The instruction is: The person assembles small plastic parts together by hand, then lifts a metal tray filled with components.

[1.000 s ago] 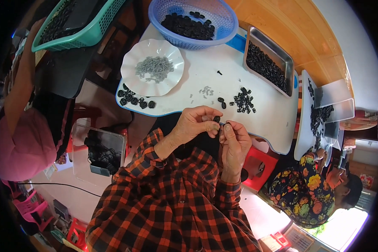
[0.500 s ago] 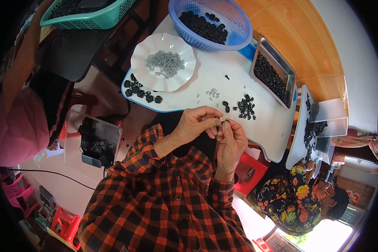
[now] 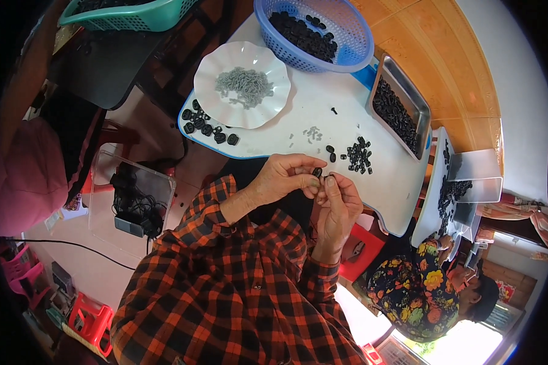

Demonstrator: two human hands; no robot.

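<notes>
My left hand (image 3: 283, 181) pinches a small black oval plastic part (image 3: 317, 173) between thumb and fingers, over the table's near edge. Close beside it, my right hand (image 3: 338, 204) is closed, thumb against fingertips; what it holds is too small and hidden to make out. Just beyond the hands lie two loose black oval parts (image 3: 331, 153) and a cluster of small black parts (image 3: 360, 156). Several small pale grey pieces (image 3: 312, 134) are scattered farther up the white table (image 3: 316, 100). A white scalloped plate (image 3: 204, 85) bears a heap of grey pieces (image 3: 246, 86).
A blue basket (image 3: 362, 55) and a metal tray (image 3: 421, 109) hold black parts at the back. Larger black parts (image 3: 207, 129) lie by the plate. A small black screw-like piece (image 3: 333, 111) lies alone. At right, another person (image 3: 417, 286) sits at a second table; a red stool (image 3: 362, 252) stands near.
A pale bit showing between my fingertips is no longer visible, and the black part now shows in my left fingers. My hands have stayed close together; the view has shifted slightly.
</notes>
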